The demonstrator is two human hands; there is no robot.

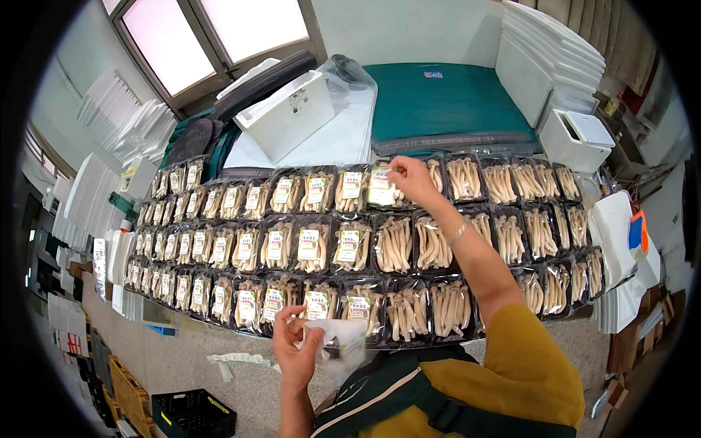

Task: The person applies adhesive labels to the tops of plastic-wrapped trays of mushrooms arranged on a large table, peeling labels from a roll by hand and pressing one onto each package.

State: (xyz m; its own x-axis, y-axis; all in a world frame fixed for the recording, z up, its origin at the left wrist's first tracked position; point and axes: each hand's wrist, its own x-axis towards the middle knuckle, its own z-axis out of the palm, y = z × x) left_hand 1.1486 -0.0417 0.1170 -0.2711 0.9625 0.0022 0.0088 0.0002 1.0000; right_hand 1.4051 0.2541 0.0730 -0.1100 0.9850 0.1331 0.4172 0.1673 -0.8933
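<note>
Rows of black trays with long pale mushrooms under transparent film span the table in front of me. My right hand reaches to the back row and pinches the edge of a printed sticker label over one pack there. Whether that label lies fully against the film cannot be told. Near my body, my left hand grips a whitish strip of label backing, partly blurred, in front of the nearest row. Packs to the left, such as this labelled mushroom pack, bear similar labels; an unlabelled mushroom pack sits right of them.
Behind the packs lie a white foam box and a green packaging stack. Foam lids are piled at the back right. A black plastic crate and a loose paper strip are on the floor at left.
</note>
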